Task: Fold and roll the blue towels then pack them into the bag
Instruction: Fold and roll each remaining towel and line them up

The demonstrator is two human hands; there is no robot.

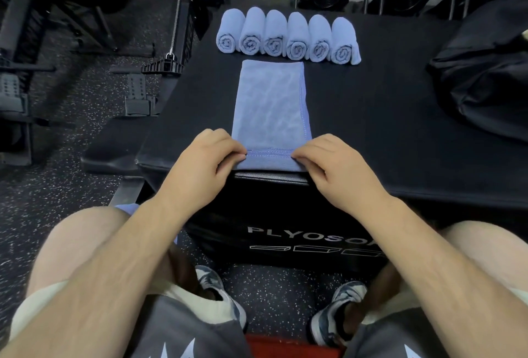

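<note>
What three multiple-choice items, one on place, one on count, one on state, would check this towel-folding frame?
1. Where is the black bag?
A. far right of the black box top
B. on the floor
C. under the towels

2. How many rolled towels stand in the row?
A. four
B. six
C. eight

3. How is the flat towel held?
A. untouched
B. one hand lifts it
C. the left hand and right hand pinch its near edge

Answers: 1 A, the bag lies at the top's right end; 2 B, six spiral ends show; 3 C, both hands' fingers curl on the hem.

black plyo box [400,129], speckled floor [85,180], sneakers [220,297]
</note>
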